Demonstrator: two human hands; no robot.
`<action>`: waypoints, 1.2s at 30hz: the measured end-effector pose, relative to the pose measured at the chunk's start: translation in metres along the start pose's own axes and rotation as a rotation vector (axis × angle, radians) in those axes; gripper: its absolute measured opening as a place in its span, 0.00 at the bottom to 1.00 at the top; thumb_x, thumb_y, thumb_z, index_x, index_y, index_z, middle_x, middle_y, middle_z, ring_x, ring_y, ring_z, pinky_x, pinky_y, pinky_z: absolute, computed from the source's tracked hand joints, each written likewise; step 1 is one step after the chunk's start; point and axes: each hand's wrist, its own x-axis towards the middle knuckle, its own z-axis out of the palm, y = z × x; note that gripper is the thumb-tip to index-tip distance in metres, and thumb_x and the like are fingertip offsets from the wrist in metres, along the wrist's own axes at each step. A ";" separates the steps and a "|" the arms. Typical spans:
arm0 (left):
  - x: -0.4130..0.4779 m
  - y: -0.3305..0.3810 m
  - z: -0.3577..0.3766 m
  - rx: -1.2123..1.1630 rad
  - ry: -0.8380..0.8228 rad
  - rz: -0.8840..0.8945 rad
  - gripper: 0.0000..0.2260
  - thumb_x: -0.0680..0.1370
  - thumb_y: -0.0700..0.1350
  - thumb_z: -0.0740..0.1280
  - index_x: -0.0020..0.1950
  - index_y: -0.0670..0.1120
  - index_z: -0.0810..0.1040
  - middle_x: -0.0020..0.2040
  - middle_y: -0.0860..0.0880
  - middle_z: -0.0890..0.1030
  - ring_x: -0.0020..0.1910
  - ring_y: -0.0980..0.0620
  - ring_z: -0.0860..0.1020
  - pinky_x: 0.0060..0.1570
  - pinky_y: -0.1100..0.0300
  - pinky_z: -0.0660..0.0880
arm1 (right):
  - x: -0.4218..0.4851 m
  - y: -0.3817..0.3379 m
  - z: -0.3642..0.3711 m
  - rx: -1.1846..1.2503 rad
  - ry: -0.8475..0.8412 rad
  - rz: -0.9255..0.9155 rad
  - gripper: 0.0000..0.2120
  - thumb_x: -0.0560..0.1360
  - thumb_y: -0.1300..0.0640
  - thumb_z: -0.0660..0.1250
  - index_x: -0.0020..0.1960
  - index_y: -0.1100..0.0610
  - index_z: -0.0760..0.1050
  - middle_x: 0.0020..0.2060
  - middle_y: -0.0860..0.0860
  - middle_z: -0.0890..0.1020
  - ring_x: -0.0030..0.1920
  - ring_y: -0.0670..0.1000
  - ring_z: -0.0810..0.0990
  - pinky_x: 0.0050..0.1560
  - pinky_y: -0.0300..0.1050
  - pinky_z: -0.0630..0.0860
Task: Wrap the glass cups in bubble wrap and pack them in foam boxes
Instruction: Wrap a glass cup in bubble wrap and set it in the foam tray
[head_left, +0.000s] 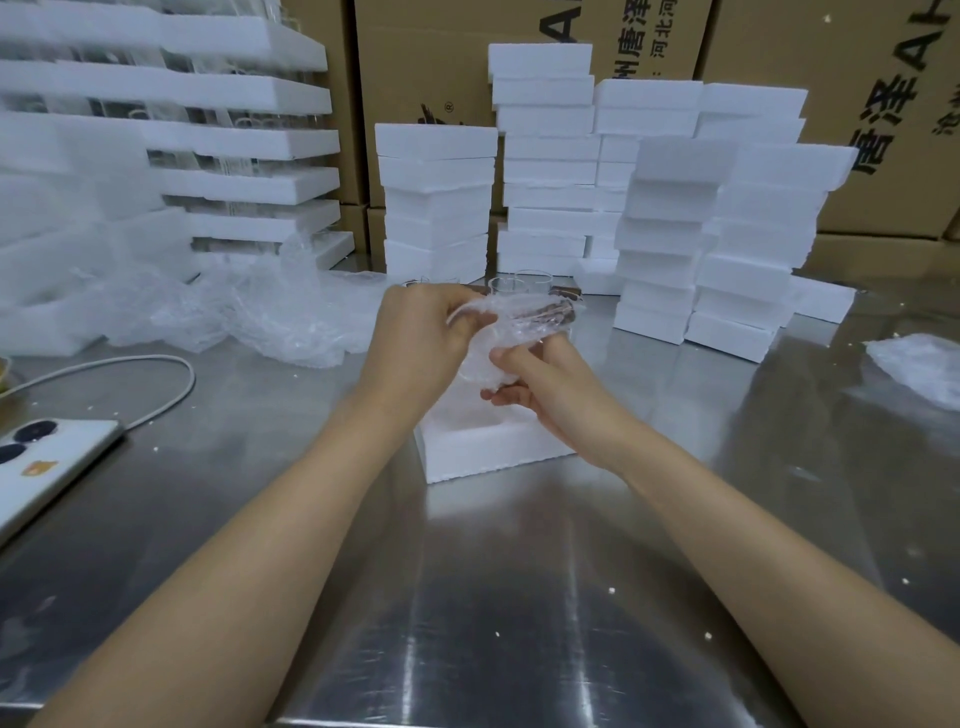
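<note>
Both hands are closed on one glass cup (511, 332) swathed in bubble wrap, held in the air just above the open foam box (483, 441), which sits on the steel surface (519, 597). The left hand (421, 338) clamps the upper end and seems to be twisting or tucking the loose wrap there, while the right hand (524, 379) cradles the bundle from below, likely so the wrap stays tight and the cup can drop straight into the box cavity. Beyond the foam box, a few bare glass cups (519, 283) wait on the surface, with stacks of closed foam boxes (665, 234) behind them. To the far left of the box lies a heap of spare bubble wrap (249, 317), within reach for the next cup. A phone (47, 467) on its cable lies further left, near the edge.
</note>
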 end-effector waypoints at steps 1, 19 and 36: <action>-0.001 -0.001 0.001 0.026 0.011 -0.015 0.05 0.76 0.40 0.69 0.44 0.45 0.85 0.40 0.53 0.84 0.37 0.59 0.78 0.41 0.69 0.71 | 0.000 0.001 0.000 -0.080 -0.016 -0.025 0.10 0.73 0.55 0.66 0.54 0.50 0.76 0.42 0.51 0.79 0.38 0.49 0.82 0.48 0.46 0.79; 0.004 -0.003 -0.009 0.228 -0.177 0.266 0.09 0.77 0.41 0.68 0.56 0.45 0.83 0.58 0.50 0.82 0.56 0.47 0.81 0.53 0.49 0.77 | 0.006 0.006 -0.004 -0.034 -0.004 0.038 0.18 0.67 0.59 0.64 0.55 0.64 0.72 0.43 0.57 0.73 0.40 0.54 0.74 0.36 0.38 0.75; -0.009 0.006 0.011 0.318 -0.123 0.201 0.11 0.73 0.36 0.65 0.51 0.48 0.78 0.43 0.51 0.84 0.43 0.43 0.80 0.37 0.55 0.70 | -0.005 -0.006 0.002 -0.304 0.059 0.095 0.09 0.70 0.53 0.63 0.51 0.46 0.72 0.44 0.53 0.81 0.30 0.46 0.79 0.34 0.40 0.76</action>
